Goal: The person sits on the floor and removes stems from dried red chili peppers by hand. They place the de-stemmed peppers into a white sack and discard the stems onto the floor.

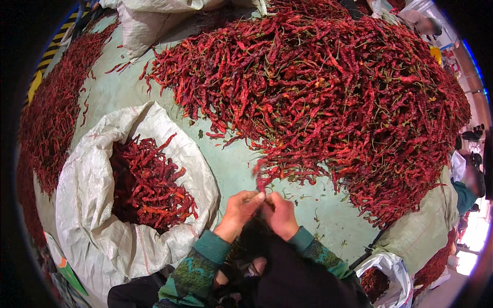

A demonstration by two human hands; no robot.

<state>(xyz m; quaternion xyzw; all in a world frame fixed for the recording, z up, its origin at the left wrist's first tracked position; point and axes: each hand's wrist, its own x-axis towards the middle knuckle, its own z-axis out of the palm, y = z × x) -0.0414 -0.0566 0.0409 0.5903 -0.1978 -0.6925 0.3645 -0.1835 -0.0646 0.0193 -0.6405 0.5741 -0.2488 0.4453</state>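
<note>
Both my hands meet low in the middle of the view, at the near edge of a large heap of dried red chili peppers point(308, 96). Between the thumb and fingers of my left hand point(240, 211) is a dark red chili pepper point(260, 181), its upper end blurred. My right hand point(280, 215) touches its lower end with curled fingers; whether these grip the stem is hidden. To the left stands a white woven sack point(92, 184) with its rim rolled open, holding loose dried chilies point(154, 184). Bits of stem lie on the pale green floor point(335, 215).
Another chili heap point(57, 104) runs along the far left. A full white sack point(142, 27) stands at the top. A smaller open bag point(400, 277) with chilies and a greenish sack point(423, 223) sit at lower right. Other people point(464, 196) are at the right edge.
</note>
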